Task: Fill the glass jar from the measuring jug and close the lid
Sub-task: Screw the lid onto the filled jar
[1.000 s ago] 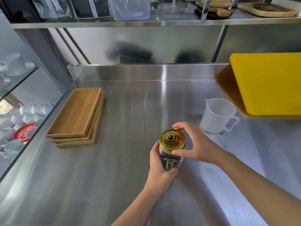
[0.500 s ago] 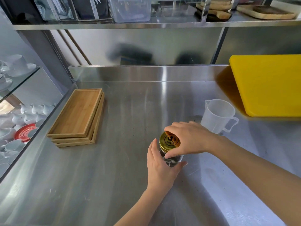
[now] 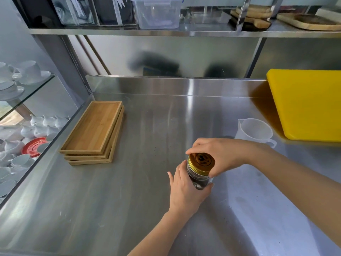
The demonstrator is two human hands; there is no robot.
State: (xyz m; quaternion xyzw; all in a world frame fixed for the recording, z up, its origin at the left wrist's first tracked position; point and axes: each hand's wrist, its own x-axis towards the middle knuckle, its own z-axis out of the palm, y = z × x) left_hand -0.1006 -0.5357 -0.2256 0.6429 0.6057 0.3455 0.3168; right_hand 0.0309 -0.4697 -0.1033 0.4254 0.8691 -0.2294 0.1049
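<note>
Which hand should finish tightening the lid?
Right. The right hand already grips the gold lid from above, while the left hand wraps the glass jar, steadying it on the counter.

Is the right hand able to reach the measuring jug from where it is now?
Probably yes: the measuring jug stands just behind the right hand, nothing between them, but that hand must first release the lid.

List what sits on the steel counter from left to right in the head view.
Stack of wooden trays → left hand → glass jar with gold lid → right hand → measuring jug → yellow cutting board.
</note>
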